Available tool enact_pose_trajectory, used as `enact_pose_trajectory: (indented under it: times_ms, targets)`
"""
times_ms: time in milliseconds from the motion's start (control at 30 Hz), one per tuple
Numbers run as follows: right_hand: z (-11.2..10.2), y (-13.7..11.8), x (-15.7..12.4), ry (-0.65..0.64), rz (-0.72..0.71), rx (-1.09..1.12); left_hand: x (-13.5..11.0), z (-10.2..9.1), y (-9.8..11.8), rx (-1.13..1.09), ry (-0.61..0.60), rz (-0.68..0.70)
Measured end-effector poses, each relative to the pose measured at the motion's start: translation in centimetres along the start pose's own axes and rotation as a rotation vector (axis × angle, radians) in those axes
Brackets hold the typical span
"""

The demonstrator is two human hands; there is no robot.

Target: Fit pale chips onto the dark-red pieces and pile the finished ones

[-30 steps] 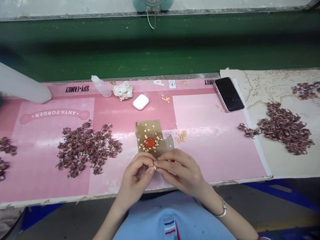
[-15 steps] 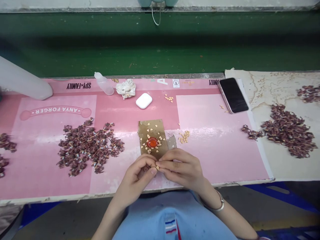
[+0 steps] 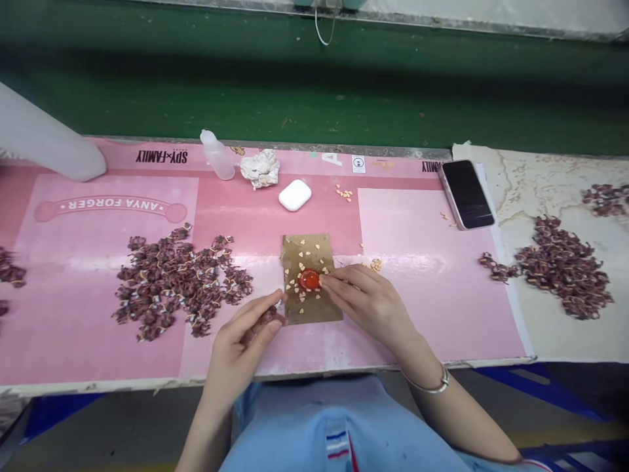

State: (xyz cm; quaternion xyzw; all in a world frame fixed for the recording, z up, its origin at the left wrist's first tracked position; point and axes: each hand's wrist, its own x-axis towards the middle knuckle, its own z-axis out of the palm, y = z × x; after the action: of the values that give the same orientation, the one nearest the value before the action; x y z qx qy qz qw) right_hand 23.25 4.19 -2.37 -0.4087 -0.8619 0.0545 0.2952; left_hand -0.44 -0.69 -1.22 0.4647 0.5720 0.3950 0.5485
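My left hand (image 3: 240, 347) is closed, pinching a small dark brown piece (image 3: 268, 316) with a pale tip beside the card's left edge. At the right side of a small red-orange puddle (image 3: 309, 280) are the fingertips of my right hand (image 3: 371, 303), pressed together; whether something tiny is between them is hidden. The puddle sits on a brown card (image 3: 322, 313), ringed by several tiny cream triangular pieces (image 3: 302, 296). Behind my right hand lies a small heap of similar cream pieces (image 3: 376, 264), partly covered.
Left of my hands spreads a pile of dark brown pieces (image 3: 167, 282); another pile (image 3: 565, 269) lies far right. Along the back are a squeeze bottle (image 3: 217, 156), crumpled tissue (image 3: 261, 168), a white case (image 3: 295, 195) and a phone (image 3: 466, 195). A large white tube-like object (image 3: 49, 134) juts in at left.
My hands, together at the table's front edge before, have separated. The right moved forward to the red-orange puddle; the left moved left, still holding the brown piece. The view shifted slightly.
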Motion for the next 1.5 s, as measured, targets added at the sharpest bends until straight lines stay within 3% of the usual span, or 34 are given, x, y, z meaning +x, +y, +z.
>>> enact_pose_trajectory:
  times_ms: [133,267,567,733,1100,1233,1500]
  targets:
    - [-0.2,0.0,0.2,-0.036,-0.012,-0.035,0.0,-0.3,0.1,0.081,-0.036,0.012]
    - [-0.5,-0.1,0.3,-0.067,-0.034,-0.055,0.0,-0.1,0.0,0.145,0.003,0.049]
    - [-0.8,0.0,0.6,-0.095,-0.062,-0.106,-0.2,0.5,-0.3,0.13,0.056,0.085]
    - [-1.3,0.0,0.9,-0.12,-0.067,-0.116,-0.7,1.0,-0.6,-0.023,0.158,0.027]
    - [-1.3,0.1,0.9,-0.144,-0.084,-0.14,-0.1,1.2,0.1,-0.003,0.146,0.131]
    - [-1.9,-0.8,1.1,-0.06,-0.077,-0.062,-0.1,1.6,0.6,-0.066,0.147,0.088]
    - [-2.3,-3.5,1.8,0.079,-0.047,0.309,-0.4,2.2,1.2,-0.139,0.159,0.063]
